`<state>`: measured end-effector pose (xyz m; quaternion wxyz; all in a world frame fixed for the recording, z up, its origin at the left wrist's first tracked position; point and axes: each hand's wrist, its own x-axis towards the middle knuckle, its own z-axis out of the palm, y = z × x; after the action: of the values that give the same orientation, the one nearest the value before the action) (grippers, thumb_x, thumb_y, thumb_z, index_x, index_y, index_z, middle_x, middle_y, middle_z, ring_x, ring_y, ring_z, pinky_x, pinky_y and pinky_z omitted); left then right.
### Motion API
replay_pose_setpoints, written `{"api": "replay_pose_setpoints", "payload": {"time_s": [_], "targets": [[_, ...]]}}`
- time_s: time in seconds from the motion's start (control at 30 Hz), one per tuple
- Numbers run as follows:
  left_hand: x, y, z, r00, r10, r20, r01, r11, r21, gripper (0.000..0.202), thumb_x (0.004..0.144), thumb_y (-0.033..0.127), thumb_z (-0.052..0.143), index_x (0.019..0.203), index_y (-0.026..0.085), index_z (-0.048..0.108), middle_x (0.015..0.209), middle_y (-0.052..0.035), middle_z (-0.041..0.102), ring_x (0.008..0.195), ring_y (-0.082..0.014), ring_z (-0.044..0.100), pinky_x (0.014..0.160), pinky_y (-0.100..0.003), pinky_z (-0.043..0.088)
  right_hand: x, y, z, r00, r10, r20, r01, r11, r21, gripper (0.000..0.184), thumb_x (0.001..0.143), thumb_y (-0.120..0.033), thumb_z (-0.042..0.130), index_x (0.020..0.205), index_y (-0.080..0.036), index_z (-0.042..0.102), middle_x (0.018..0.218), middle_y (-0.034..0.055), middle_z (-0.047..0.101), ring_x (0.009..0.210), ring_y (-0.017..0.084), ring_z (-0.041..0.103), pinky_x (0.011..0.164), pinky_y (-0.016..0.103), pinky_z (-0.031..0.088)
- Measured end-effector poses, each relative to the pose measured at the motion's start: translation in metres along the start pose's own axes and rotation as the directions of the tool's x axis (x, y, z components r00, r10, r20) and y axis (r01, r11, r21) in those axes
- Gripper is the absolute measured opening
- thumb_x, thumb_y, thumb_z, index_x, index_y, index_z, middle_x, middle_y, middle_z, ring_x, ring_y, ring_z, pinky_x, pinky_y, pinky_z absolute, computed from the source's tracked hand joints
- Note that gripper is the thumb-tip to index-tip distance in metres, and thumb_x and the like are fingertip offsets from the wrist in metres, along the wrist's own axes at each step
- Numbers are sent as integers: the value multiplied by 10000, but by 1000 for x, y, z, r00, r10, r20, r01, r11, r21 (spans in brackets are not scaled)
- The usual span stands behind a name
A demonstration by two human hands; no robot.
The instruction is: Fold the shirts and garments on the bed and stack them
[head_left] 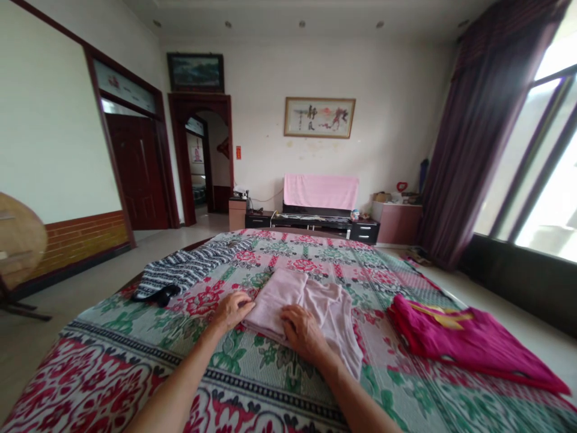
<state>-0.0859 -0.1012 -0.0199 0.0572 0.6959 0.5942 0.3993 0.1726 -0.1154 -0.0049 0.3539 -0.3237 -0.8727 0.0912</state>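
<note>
A pale pink garment (311,300) lies partly folded on the flowered bedspread (252,361) in front of me. My left hand (232,308) grips its left edge, fingers curled on the cloth. My right hand (303,329) lies on the near part of the garment, fingers bent and pressing it down. A black-and-white striped garment (193,267) is spread to the left. A magenta garment with a yellow band (464,344) lies to the right.
The bed fills the foreground. A low TV cabinet (315,224) with a pink cloth over the screen stands at the far wall. Dark doors (139,171) are at left, a round wooden tabletop (18,240) at far left, curtains and a window (536,168) at right.
</note>
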Motion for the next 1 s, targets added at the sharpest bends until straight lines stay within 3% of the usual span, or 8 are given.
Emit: {"api": "replay_pose_setpoints", "payload": {"time_s": [0.6,0.8,1.0], "targets": [[-4,2,-4,997,-71,36,72,997,-31,301,738,456,555,791,201,707,1001,-55,696,977,-206,623,921,-328,465,0,1,-2,1000,3,4,-3,1000,31,186,820,-135,517,951,-194,635,1037,47,649,1004,166,562,907,306,427],[-7,9,-10,998,-29,47,33,997,-69,294,757,450,550,805,200,697,976,-51,696,972,-197,616,927,-324,457,1,1,-2,1000,-13,-1,13,999,29,201,817,-122,496,939,-179,645,1033,75,647,984,177,575,901,332,438],[-9,15,-13,997,-57,52,61,994,-87,266,721,401,572,829,192,696,1006,-54,689,984,-204,613,930,-331,455,-3,-1,-4,996,-90,9,89,994,66,272,756,-63,473,937,-178,640,1073,78,631,1009,174,569,917,331,435]]}}
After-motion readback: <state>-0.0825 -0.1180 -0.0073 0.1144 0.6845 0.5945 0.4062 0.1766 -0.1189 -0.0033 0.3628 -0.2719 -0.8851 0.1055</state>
